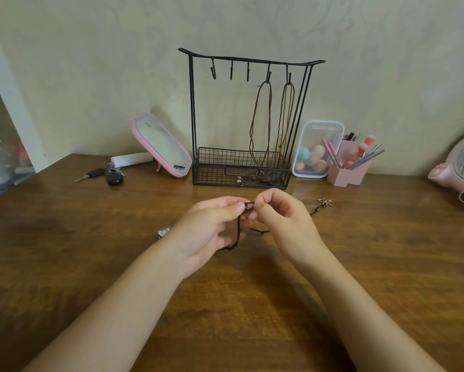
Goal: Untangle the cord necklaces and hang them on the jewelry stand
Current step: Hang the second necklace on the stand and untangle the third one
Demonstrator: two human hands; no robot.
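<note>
A dark cord necklace is pinched between my left hand and my right hand, just above the wooden table. Its loose part hangs down past my left palm. A flower pendant lies on the table right of my right hand, and a square pendant lies left of my left wrist. Behind my hands stands the black wire jewelry stand. Two brown cord necklaces hang from its two right hooks into the wire basket. The other three hooks are bare.
A pink tilted mirror stands left of the stand, with car keys beside it. Right of the stand are a clear box of makeup sponges, a pink brush holder and a pink fan.
</note>
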